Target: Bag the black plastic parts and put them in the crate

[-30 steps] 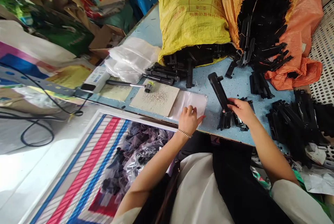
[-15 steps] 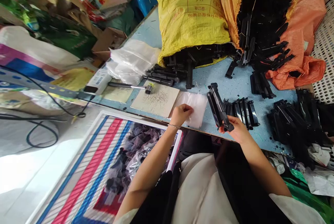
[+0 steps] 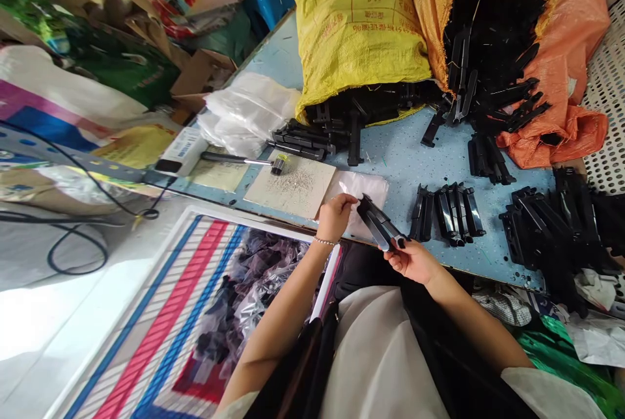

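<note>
My right hand (image 3: 413, 261) grips a pair of long black plastic parts (image 3: 377, 224) by their near end. They slant up and left over a stack of flat clear plastic bags (image 3: 366, 186) at the table's front edge. Beside their far end, my left hand (image 3: 336, 216) is closed in a pinch at the top bag's edge; the film between its fingertips is hard to make out. Right of the stack, several like black parts (image 3: 459, 214) lie in a row.
Behind stand a yellow woven sack (image 3: 361, 22) and an orange sack (image 3: 434, 9) spilling black parts. A black-handled tool (image 3: 234, 159) rests across a beige board (image 3: 293, 188). White plastic bags (image 3: 249, 110) lie behind it. Below left, a striped container (image 3: 195, 276) holds bagged dark pieces.
My right hand has moved left with the black parts, bringing them over the clear bags and close to my left hand. My left hand has shifted slightly left, still pinched.
</note>
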